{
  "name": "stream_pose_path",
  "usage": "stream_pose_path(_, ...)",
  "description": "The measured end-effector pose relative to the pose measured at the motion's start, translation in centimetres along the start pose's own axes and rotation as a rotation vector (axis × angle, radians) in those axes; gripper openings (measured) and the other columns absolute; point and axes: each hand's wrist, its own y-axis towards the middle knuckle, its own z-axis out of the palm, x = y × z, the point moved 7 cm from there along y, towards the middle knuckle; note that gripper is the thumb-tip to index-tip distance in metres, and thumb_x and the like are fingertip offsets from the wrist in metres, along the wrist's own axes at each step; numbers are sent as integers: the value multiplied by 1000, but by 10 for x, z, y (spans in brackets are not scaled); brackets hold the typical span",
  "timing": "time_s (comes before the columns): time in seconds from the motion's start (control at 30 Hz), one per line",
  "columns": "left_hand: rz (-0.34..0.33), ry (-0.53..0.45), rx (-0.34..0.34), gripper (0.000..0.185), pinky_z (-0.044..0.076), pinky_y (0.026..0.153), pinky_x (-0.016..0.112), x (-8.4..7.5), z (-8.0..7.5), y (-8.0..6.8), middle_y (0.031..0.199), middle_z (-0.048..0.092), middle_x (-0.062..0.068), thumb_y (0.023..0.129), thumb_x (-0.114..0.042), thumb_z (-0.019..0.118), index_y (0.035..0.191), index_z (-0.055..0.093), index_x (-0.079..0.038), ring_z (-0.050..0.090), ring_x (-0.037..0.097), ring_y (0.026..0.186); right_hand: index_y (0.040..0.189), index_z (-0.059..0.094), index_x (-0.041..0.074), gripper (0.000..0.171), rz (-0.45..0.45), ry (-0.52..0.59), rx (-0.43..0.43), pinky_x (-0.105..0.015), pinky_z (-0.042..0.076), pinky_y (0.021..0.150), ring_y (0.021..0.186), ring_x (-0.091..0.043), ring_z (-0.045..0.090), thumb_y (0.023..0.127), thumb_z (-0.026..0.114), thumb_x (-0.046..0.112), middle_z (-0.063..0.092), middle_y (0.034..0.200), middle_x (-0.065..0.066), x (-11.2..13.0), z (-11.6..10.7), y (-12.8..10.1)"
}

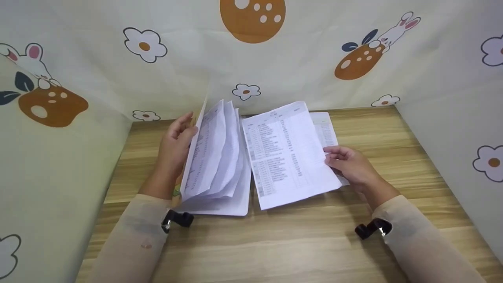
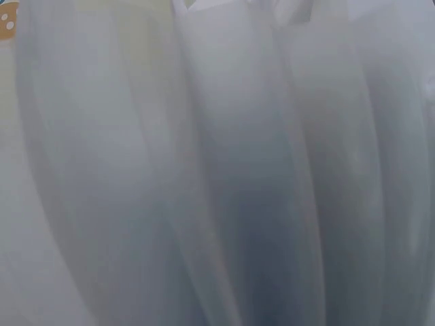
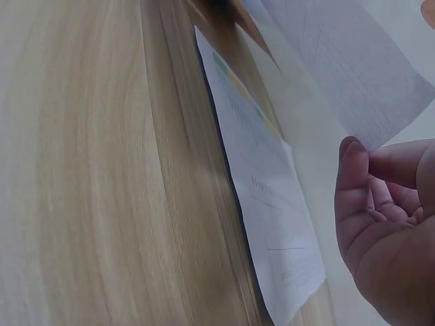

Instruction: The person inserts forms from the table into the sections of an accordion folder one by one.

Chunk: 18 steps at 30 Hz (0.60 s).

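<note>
Pinching the right edge of a printed sheet [image 1: 289,153], the right hand [image 1: 351,165] has its thumb on top and its curled fingers [image 3: 353,176] under the paper. In the right wrist view the corner of this sheet [image 3: 353,81] sits between the thumb and the fingertips, lifted off the table [image 3: 81,170]. Just under these fingers another page [image 1: 326,131] lies flat on the wood, and only its far part shows past the lifted sheet. The same flat page [image 3: 272,224] is seen beside the fingers in the right wrist view, with faint print and a coloured band near its far end.

The left hand [image 1: 175,143] stands upright behind a fan of pages [image 1: 216,157]. Its fingers are straight and close together, and they press on the back of the outermost leaf, so the pages lean towards the middle. The thumb is hidden by the paper, so I cannot tell if it grips. The pages spread apart at the top and meet at the bottom, where the lowest leaf rests on the table. The left wrist view shows only blurred white pages [image 2: 238,170], very near to the lens.

Further out from both hands, the table [image 1: 275,243] is of light wood. A black clip is on each sleeve at the wrist. A cream cloth [image 1: 314,70] with flowers, rabbits and brown spotted shapes closes three sides around the table.
</note>
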Motion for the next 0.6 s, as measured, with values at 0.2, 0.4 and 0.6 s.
stream_pose_path(0.2,9,19,-9,55,51,106,39,-1,1,1,144,52,7,106,-33,58,160,50,-30,53,24,127,142,63,0,40,7,-4,4,-21,59,81,90,-6,66,103,69,9,65,105,4,-1,4,1)
stream_pose_path(0.4,3,24,-2,56,51,106,36,-1,1,0,151,51,8,106,-34,58,161,49,-33,52,21,129,143,62,-1,42,3,-12,4,-22,60,82,90,-7,67,103,68,8,65,104,3,-2,9,5)
stream_pose_path(0.6,1,36,-2,56,51,107,37,-1,2,0,151,51,9,106,-36,58,161,49,-32,52,21,128,142,63,0,41,8,-16,2,-21,59,81,90,-8,67,102,68,7,66,104,1,-2,21,9)
